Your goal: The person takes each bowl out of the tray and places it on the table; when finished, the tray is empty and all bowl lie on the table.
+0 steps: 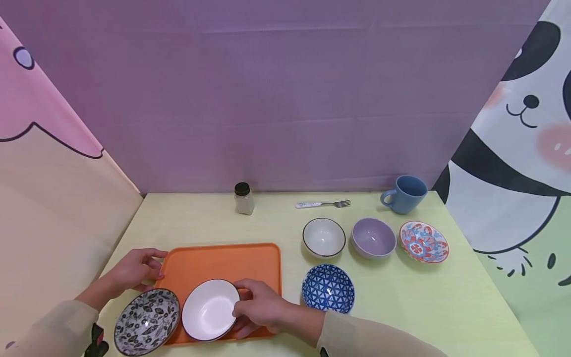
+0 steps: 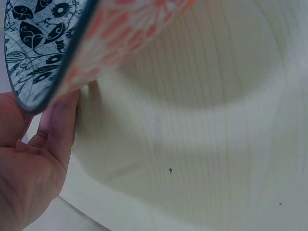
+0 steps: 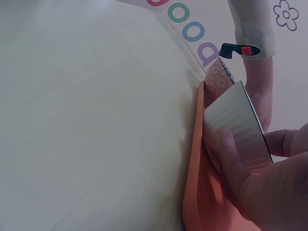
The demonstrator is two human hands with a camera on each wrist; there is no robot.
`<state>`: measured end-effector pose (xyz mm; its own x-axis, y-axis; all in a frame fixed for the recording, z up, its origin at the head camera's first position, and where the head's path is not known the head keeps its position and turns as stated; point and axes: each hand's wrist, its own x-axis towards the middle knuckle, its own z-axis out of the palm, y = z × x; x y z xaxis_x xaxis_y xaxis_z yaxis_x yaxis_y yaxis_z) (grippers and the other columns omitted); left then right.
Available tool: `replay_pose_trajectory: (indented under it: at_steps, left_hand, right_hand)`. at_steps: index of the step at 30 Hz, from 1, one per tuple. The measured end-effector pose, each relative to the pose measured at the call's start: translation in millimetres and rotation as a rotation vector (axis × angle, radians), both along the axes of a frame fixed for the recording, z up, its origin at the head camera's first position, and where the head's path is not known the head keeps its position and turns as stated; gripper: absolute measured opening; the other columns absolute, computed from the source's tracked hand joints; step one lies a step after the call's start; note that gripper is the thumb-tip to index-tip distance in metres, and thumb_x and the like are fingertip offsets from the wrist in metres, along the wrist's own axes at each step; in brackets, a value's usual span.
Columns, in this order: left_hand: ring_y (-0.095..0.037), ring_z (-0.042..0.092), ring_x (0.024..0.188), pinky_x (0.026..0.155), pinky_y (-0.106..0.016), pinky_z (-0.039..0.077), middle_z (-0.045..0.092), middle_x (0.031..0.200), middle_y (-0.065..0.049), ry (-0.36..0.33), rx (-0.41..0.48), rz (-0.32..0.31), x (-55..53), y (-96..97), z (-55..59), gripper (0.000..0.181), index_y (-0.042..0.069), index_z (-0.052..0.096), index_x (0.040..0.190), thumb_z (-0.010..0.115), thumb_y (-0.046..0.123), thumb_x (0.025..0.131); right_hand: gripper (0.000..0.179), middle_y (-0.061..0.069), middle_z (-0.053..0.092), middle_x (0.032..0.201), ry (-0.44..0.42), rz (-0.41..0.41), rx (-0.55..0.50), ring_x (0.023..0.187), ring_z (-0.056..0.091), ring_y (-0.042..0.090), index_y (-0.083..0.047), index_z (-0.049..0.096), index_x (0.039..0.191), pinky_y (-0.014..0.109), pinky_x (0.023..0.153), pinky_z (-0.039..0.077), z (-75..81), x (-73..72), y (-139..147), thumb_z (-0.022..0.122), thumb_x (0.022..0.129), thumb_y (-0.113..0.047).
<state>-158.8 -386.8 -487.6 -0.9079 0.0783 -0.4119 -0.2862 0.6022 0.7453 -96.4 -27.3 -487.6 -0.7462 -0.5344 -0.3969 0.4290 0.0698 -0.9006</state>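
My right hand (image 1: 263, 307) pinches the right rim of a white bowl (image 1: 209, 310) with a dark edge. In the right wrist view, this bowl (image 3: 236, 125) is tilted within the tray, with the thumb on its outer side. My left hand (image 1: 136, 270) is at the left edge of an orange tray (image 1: 223, 260), its fingers loosely extended. Just below that hand, a black-and-white floral bowl (image 1: 147, 322) leans over the tray's lower left corner. In the left wrist view, the floral bowl's red-patterned outside (image 2: 130, 33) hides part of the left hand's fingers (image 2: 62, 125).
Right of the tray are a blue triangle-patterned bowl (image 1: 327, 287), a white bowl (image 1: 324, 238), a purple bowl (image 1: 373, 238) and a red-and-blue patterned dish (image 1: 424, 242). Along the back stand a black-lidded jar (image 1: 244, 199), a fork (image 1: 323, 204) and a blue mug (image 1: 406, 194).
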Motion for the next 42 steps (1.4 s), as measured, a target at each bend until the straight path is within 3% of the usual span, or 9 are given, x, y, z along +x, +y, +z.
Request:
replay_pose_trajectory:
  at_steps: [16,24,42]
  left_hand:
    - [-0.025,0.064,0.081,0.066,-0.041,0.063,0.063,0.101,-0.016,0.012,0.005,0.002,0.3,-0.2,-2.6,0.054,-0.01,0.045,0.144,0.064,-0.001,0.094]
    - [-0.024,0.065,0.082,0.067,-0.041,0.063,0.063,0.102,-0.017,0.004,0.015,-0.009,1.1,-0.3,-1.4,0.055,-0.011,0.043,0.145,0.063,-0.001,0.094]
    - [-0.024,0.066,0.083,0.068,-0.043,0.063,0.063,0.102,-0.016,-0.001,0.018,-0.011,-0.4,-2.8,-3.6,0.057,-0.011,0.043,0.145,0.065,-0.001,0.094]
  right_hand:
    - [0.059,0.017,0.064,0.106,-0.013,-0.022,-0.055,0.071,0.074,0.032,-0.013,0.056,0.141,0.048,0.054,0.061,13.0,-5.3,22.7,0.066,0.085,0.002]
    - [0.059,0.017,0.064,0.109,0.015,-0.017,-0.03,0.079,0.075,0.03,-0.013,0.054,0.144,0.047,0.058,0.062,32.8,-10.3,41.7,0.067,0.087,-0.002]
    - [0.067,0.022,0.058,0.116,0.07,-0.061,-0.041,0.089,0.074,0.043,-0.008,0.046,0.151,0.048,0.068,0.064,63.2,-22.2,99.1,0.064,0.087,-0.004]
